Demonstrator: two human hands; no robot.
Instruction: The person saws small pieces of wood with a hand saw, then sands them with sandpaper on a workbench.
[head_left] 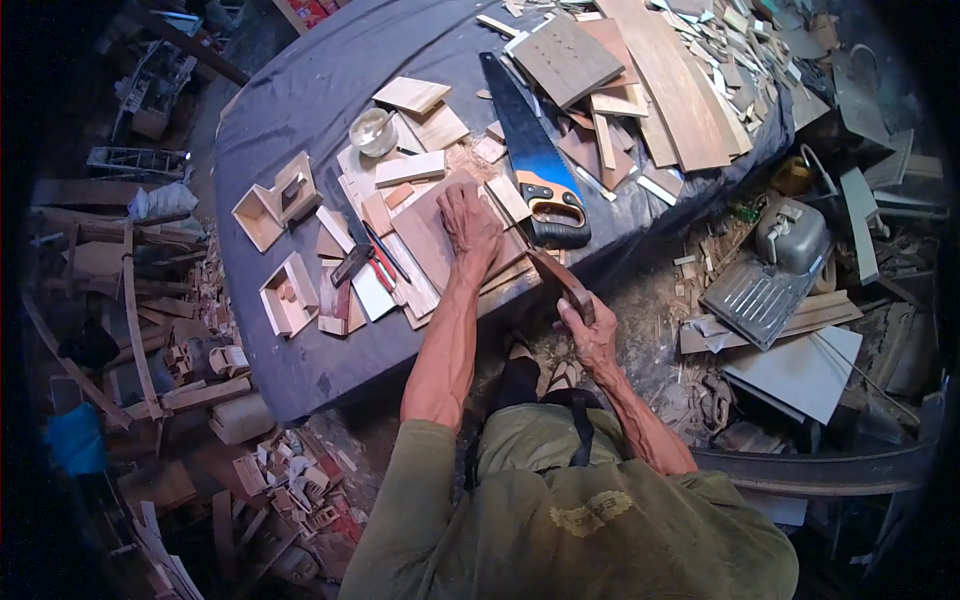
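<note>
My left hand [470, 225], its fingers curled, presses down on a flat brown wooden board [432, 240] near the table's front edge. In my right hand [593, 335] is a narrow, slightly curved brown wooden piece [562, 278], whose far end reaches the board's right corner; its exact kind I cannot tell. Just beyond that lies a handsaw [545, 170] with a blue and black blade and an orange-black handle. Left of the board rest red-handled pliers [381, 268] and a hammer [350, 265].
A jar [373, 132] stands among wood offcuts. Small open wooden boxes [288, 295] sit at the left on the dark cloth-covered table [350, 365]. Planks [670, 85] and scraps pile up at the back right. A metal sink [765, 290] and wood scraps [300, 490] lie on the floor.
</note>
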